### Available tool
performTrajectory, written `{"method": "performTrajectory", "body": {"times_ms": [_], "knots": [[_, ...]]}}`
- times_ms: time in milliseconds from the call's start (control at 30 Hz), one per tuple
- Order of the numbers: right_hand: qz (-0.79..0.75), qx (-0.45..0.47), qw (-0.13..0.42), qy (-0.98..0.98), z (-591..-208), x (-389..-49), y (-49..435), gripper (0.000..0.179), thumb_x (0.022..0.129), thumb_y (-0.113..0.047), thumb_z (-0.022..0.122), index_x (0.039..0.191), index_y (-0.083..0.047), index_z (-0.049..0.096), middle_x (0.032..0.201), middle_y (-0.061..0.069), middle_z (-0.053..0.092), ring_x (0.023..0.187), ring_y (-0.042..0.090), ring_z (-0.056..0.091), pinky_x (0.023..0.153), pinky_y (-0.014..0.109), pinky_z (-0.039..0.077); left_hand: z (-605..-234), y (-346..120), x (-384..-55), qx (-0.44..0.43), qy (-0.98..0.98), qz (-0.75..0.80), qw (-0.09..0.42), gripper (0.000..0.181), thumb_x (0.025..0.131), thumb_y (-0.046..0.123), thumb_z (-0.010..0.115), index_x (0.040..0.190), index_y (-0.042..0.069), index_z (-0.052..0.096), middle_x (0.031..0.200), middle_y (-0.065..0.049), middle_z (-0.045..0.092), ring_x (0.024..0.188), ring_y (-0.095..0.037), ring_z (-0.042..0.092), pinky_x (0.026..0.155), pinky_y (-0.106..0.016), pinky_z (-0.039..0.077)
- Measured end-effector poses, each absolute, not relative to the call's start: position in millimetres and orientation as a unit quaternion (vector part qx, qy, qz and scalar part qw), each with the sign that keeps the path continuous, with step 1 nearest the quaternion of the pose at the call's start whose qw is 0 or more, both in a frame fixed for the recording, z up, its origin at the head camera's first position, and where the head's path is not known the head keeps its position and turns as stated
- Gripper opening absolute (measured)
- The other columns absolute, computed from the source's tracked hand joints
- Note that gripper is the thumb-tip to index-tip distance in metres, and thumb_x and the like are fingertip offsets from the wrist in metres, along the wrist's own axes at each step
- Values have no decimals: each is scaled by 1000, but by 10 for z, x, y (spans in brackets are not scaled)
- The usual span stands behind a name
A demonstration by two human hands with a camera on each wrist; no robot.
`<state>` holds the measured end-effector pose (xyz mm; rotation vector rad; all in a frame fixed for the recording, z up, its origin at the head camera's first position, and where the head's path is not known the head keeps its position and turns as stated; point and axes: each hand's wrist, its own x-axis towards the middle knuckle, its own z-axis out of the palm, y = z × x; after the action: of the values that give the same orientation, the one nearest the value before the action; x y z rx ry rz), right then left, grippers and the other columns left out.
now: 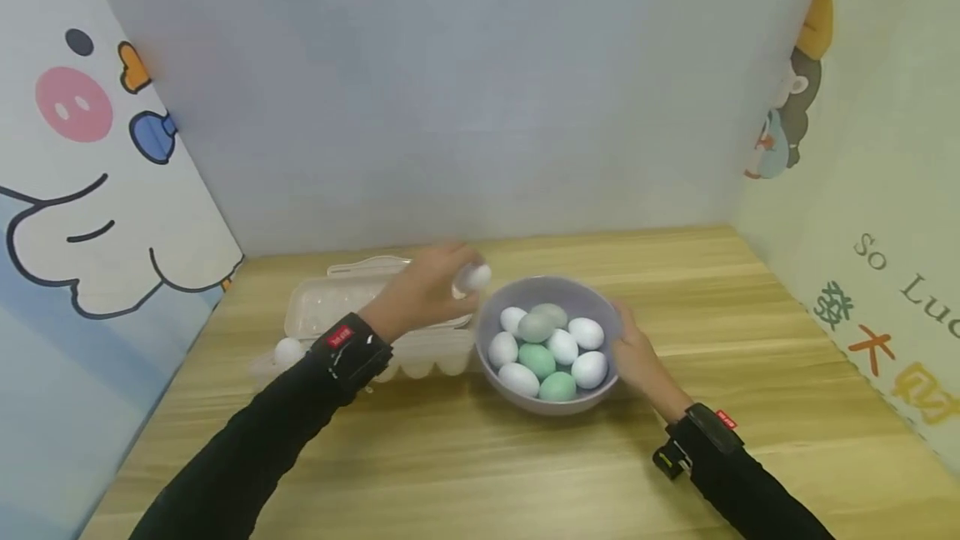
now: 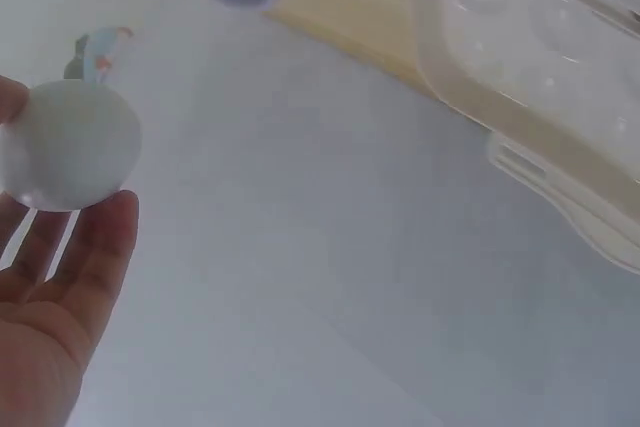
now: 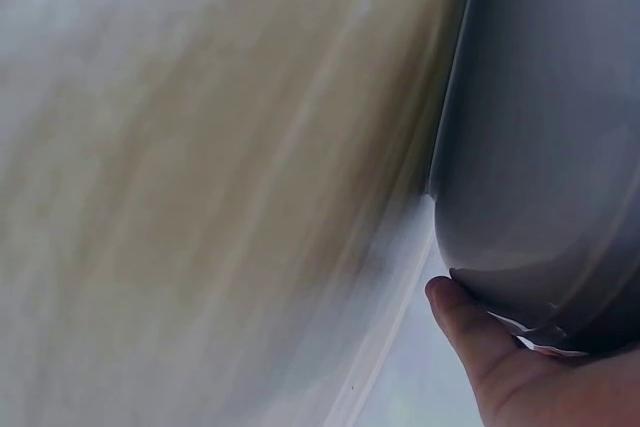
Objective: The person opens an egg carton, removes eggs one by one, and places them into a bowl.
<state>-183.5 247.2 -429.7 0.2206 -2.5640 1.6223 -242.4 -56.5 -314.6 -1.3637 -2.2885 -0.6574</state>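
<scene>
My left hand (image 1: 426, 286) pinches a white egg (image 1: 474, 277) between thumb and fingertips, raised just left of the bowl's rim. The left wrist view shows this egg (image 2: 75, 145) at the fingertips, with the palm turned up to the camera. A grey-purple bowl (image 1: 551, 407) holds several eggs, white, pale grey-green and green (image 1: 537, 361). At its right side, my right hand (image 1: 636, 348) grips the bowl by the wall near the rim. From the right wrist, a digit (image 3: 475, 332) lies against the bowl's grey outer wall (image 3: 540, 167).
Behind and beneath my left forearm lies a clear plastic egg carton (image 1: 315, 307), its lid open. Another white egg (image 1: 288, 352) sits at the carton's left end. The wood-grain table (image 1: 450, 473) meets a pale back wall and printed side panels.
</scene>
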Motion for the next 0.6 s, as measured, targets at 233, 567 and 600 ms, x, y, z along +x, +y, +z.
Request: {"method": "performTrajectory", "body": {"times_ms": [233, 567, 600], "knots": [[538, 79, 51, -838, -4346, -1839, 2434, 54, 82, 4, 31, 135, -8, 23, 136, 27, 30, 125, 40, 26, 101, 56, 21, -3244, 132, -2409, -534, -821, -167, 117, 35, 71, 13, 69, 103, 11, 55, 96, 0, 52, 86, -12, 50, 73, -23, 44], [547, 79, 34, -833, -4362, -1872, 2527, 58, 83, 6, 30, 138, -2, 15, 139, 29, 23, 127, 40, 22, 103, 52, 20, -3529, 827, -2436, -573, -817, -66, 23, 31, 67, 10, 69, 96, 11, 57, 92, 1, 51, 80, -10, 48, 68, -21, 42], [545, 77, 35, -834, -4351, -1873, 2545, 58, 83, 5, 30, 138, -3, 15, 139, 28, 23, 127, 40, 22, 103, 52, 20, -3539, 873, -2439, -575, -816, -60, 14, 31, 66, 9, 69, 95, 11, 58, 92, 1, 51, 82, -9, 48, 69, -21, 42]]}}
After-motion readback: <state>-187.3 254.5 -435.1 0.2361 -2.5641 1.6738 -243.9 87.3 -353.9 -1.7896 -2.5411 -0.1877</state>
